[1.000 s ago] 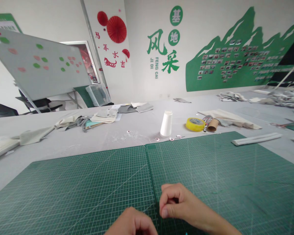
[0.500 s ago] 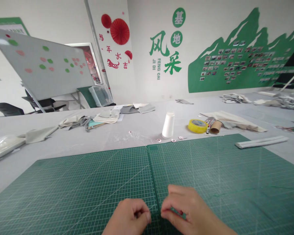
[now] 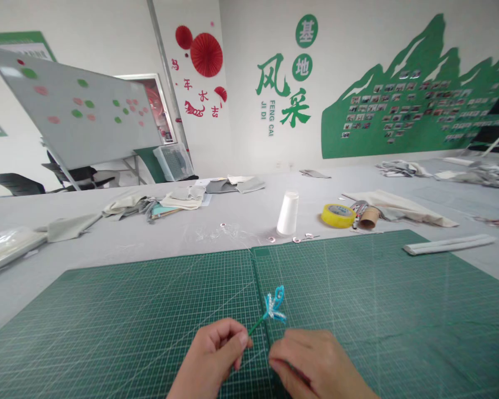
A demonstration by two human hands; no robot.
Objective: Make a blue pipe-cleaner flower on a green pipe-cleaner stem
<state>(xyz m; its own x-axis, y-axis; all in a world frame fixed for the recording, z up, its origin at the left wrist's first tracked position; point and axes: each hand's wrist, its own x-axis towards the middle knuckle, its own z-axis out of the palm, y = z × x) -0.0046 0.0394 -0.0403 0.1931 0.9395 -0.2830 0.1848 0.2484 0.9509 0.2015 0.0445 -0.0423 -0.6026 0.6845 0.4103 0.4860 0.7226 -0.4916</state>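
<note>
A small blue craft flower point(image 3: 278, 305) with pale, glittery edging on its petals sits on a thin green stem. My left hand point(image 3: 216, 354) pinches that stem between thumb and fingers, and the blossom points up and to the right. Close by on the right, my right hand point(image 3: 316, 360) has its fingertips pressed together just below the blossom; whatever they may hold is hidden. Both hands are over the seam between two green cutting mats point(image 3: 149, 299).
Behind the mats stand a white thread cone point(image 3: 288, 215), a roll of yellow tape point(image 3: 337, 216) and a cardboard tube point(image 3: 369, 218). Loose threads and small rings lie near the cone. Cloth pieces point(image 3: 183, 197) are on the left, and a rolled white strip point(image 3: 449, 245) crosses the right mat's edge.
The blue flower has come into view above my left hand; half a second ago it did not show. My left hand has turned and shifted slightly up and left. My right fingers have closed together.
</note>
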